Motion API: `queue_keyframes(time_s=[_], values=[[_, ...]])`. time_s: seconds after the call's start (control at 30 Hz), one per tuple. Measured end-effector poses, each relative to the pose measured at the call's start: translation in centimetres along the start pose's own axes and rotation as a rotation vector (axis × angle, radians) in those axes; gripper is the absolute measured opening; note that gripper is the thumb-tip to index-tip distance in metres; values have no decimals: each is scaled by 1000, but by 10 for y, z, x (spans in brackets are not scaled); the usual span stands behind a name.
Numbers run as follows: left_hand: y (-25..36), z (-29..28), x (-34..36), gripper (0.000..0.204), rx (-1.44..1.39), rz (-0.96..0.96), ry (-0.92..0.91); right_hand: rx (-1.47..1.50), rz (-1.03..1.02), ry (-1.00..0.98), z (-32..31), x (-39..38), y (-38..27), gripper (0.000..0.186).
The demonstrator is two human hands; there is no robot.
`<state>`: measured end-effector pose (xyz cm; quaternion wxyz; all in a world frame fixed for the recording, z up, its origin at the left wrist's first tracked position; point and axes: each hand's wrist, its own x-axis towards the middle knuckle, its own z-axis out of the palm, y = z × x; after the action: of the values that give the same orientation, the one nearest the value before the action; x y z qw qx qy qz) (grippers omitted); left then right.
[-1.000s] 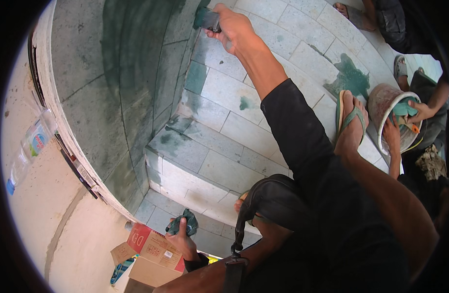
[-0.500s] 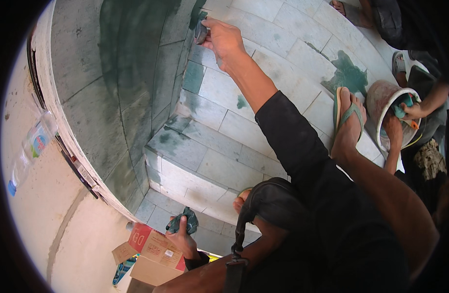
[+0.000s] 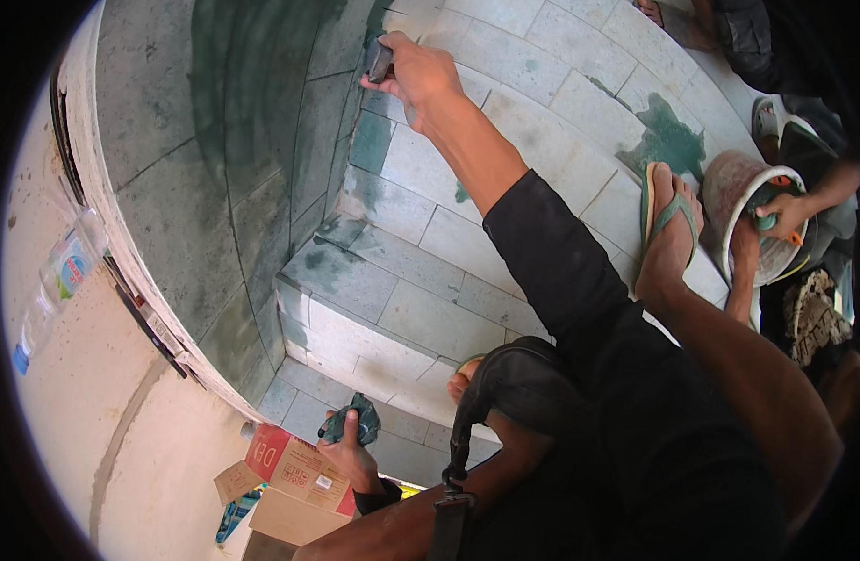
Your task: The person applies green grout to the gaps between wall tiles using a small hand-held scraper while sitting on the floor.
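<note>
My right hand reaches up to the corner where the dark grey-green tiled wall meets the paler tiles. Between its thumb and fingers is a small dark block, held close to a green-stained joint; its exact kind does not show. Low in the view, my left hand grips a crumpled, shiny dark green bundle with the thumb pressed on it. Cloth or plastic, I cannot tell. Green smears mark the tiled step and the tiles beside the wall.
A co-worker's hands are in a whitish bucket at right, one holding something green. Beside it lies a green puddle. My sandalled foot stands nearby. A cardboard box and a plastic bottle are at left.
My right hand has shifted slightly left with the dark block, and its grip has turned a little. My left hand stays put. The co-worker's hands have moved at the bucket.
</note>
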<state>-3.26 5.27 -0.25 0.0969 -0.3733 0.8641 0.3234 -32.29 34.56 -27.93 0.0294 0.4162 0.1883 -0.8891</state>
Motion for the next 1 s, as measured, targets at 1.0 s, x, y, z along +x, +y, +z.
queue_keyframes(time_s=[1.0], values=[[2,3,-5,19,17,13,72,9,117,-13,-20,50,-12,35]])
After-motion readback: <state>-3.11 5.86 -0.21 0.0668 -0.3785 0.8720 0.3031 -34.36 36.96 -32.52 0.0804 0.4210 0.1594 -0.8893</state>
